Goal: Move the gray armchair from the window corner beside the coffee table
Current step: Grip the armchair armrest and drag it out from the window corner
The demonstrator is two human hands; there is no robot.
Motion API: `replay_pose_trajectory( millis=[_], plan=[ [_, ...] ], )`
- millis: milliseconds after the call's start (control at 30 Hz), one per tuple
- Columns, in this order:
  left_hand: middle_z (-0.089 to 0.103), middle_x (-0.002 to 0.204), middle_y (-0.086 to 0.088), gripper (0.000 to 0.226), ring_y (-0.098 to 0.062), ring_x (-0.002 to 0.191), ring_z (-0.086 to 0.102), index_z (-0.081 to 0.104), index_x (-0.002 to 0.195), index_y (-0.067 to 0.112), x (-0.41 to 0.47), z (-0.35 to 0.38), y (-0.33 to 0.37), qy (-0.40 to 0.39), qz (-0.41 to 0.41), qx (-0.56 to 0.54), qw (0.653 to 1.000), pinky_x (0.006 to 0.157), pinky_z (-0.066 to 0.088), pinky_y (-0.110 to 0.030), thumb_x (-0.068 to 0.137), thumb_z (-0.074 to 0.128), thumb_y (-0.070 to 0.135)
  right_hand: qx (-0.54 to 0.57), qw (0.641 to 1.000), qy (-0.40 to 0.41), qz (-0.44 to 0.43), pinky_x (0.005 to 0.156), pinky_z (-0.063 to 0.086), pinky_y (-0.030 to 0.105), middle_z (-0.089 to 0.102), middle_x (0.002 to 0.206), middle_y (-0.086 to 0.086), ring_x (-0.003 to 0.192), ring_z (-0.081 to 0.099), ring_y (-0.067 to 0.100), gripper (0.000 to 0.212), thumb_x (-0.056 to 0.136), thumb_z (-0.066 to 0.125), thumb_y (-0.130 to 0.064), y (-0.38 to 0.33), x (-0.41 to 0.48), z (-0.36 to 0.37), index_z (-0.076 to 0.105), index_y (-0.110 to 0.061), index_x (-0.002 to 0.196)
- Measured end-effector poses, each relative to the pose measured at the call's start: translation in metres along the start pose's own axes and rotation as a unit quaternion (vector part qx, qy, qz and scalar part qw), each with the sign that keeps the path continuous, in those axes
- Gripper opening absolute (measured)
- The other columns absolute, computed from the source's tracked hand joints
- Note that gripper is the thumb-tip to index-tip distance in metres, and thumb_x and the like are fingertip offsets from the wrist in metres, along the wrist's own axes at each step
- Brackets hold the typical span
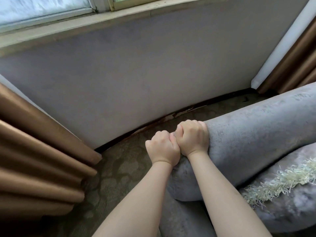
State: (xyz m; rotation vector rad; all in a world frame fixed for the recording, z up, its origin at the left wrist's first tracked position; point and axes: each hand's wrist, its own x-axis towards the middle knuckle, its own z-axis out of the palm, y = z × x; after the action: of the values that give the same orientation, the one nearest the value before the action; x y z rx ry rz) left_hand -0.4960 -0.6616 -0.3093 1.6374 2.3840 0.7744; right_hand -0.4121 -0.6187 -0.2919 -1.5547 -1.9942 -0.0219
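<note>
Here the armrest (pixel 256 134) of the gray armchair (pixel 179 219) is clasped at its near end by the curled left hand (pixel 162 149) and right hand (pixel 193 137), its length running rightward

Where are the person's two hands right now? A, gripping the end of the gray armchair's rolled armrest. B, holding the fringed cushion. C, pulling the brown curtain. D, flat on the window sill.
A: the left hand and right hand curl side by side round the front end of the rolled armrest of the gray armchair, knuckles up.
</note>
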Motion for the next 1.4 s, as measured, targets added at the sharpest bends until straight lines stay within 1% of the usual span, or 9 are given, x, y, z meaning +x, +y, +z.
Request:
replay_pose_trajectory(
  millis=[100,200,367,467,767,1000,1167,1300,1400],
  plan=[
    [0.057,0.079,0.000,0.039,-0.026,0.073,0.054,0.048,0.071,0.017,0.000,-0.001,0.002,-0.003,-0.004,0.001,1.000,0.066,0.026,-0.034,0.084,0.018,0.037,-0.038,0.998,-0.057,-0.003,0.068,0.036,0.038,0.061,0.061,0.009,0.063,0.053,0.033,0.044,0.080,0.027,-0.027,-0.001,0.003,-0.002,0.060,-0.008,0.057],
    [0.060,0.085,-0.004,0.039,-0.028,0.080,0.056,0.050,0.074,0.016,-0.002,-0.005,0.005,-0.009,-0.010,0.000,1.000,0.072,0.031,-0.036,0.090,0.020,0.036,-0.108,0.985,-0.129,-0.025,0.076,0.033,0.038,0.069,0.081,0.008,0.082,0.057,0.031,0.047,0.087,0.029,-0.030,0.001,0.006,-0.006,0.071,-0.010,0.078],
    [0.058,0.096,-0.006,0.032,-0.028,0.089,0.052,0.044,0.081,0.014,-0.014,-0.020,0.014,-0.073,-0.045,-0.010,0.996,0.083,0.032,-0.041,0.096,0.023,0.032,-0.140,0.959,-0.240,-0.061,0.087,0.032,0.037,0.062,0.116,0.008,0.109,0.052,0.028,0.047,0.096,0.021,-0.030,0.001,0.002,-0.021,0.062,-0.012,0.109],
    [0.057,0.104,-0.007,0.032,-0.028,0.095,0.051,0.044,0.087,0.014,-0.027,-0.027,0.020,-0.093,-0.049,-0.015,0.994,0.085,0.030,-0.040,0.096,0.021,0.034,-0.151,0.956,-0.242,-0.064,0.091,0.032,0.037,0.058,0.122,0.009,0.114,0.051,0.028,0.048,0.098,0.019,-0.031,0.005,-0.007,-0.033,0.059,-0.012,0.116],
    [0.057,0.102,-0.009,0.031,-0.031,0.096,0.052,0.044,0.085,0.014,-0.094,-0.049,-0.007,-0.060,-0.078,-0.007,0.995,0.086,0.033,-0.043,0.097,0.022,0.032,-0.149,0.954,-0.238,-0.100,0.088,0.032,0.037,0.062,0.116,0.009,0.109,0.053,0.029,0.047,0.098,0.021,-0.032,-0.024,-0.069,-0.050,0.062,-0.012,0.110],
    [0.059,0.103,-0.009,0.034,-0.030,0.097,0.052,0.049,0.089,0.011,-0.104,-0.056,-0.016,-0.056,-0.069,-0.007,0.996,0.086,0.035,-0.043,0.097,0.023,0.031,-0.139,0.957,-0.234,-0.099,0.087,0.032,0.037,0.063,0.111,0.009,0.105,0.053,0.029,0.045,0.097,0.023,-0.029,-0.035,-0.078,-0.051,0.064,-0.011,0.101],
    [0.060,0.090,-0.007,0.034,-0.031,0.084,0.054,0.049,0.078,0.012,-0.094,-0.044,-0.028,0.003,-0.050,-0.012,0.999,0.077,0.033,-0.039,0.096,0.027,0.032,-0.114,0.978,-0.158,-0.069,0.079,0.028,0.037,0.067,0.088,0.008,0.088,0.053,0.029,0.043,0.091,0.030,-0.026,-0.038,-0.079,-0.037,0.068,-0.009,0.081],
    [0.061,0.083,-0.005,0.041,-0.030,0.077,0.055,0.050,0.073,0.014,-0.088,-0.035,-0.032,0.038,-0.050,-0.016,0.998,0.071,0.031,-0.037,0.085,0.019,0.039,-0.096,0.987,-0.115,-0.053,0.075,0.028,0.037,0.065,0.075,0.009,0.076,0.052,0.030,0.049,0.082,0.024,-0.028,-0.039,-0.077,-0.031,0.067,-0.008,0.069],
    [0.061,0.081,-0.004,0.042,-0.028,0.076,0.054,0.053,0.074,0.014,-0.083,-0.032,-0.033,0.051,-0.042,-0.013,0.998,0.068,0.026,-0.035,0.085,0.020,0.038,-0.087,0.991,-0.086,-0.052,0.069,0.032,0.037,0.062,0.064,0.010,0.066,0.050,0.031,0.050,0.079,0.021,-0.028,-0.039,-0.075,-0.027,0.062,-0.008,0.059]
  ],
)
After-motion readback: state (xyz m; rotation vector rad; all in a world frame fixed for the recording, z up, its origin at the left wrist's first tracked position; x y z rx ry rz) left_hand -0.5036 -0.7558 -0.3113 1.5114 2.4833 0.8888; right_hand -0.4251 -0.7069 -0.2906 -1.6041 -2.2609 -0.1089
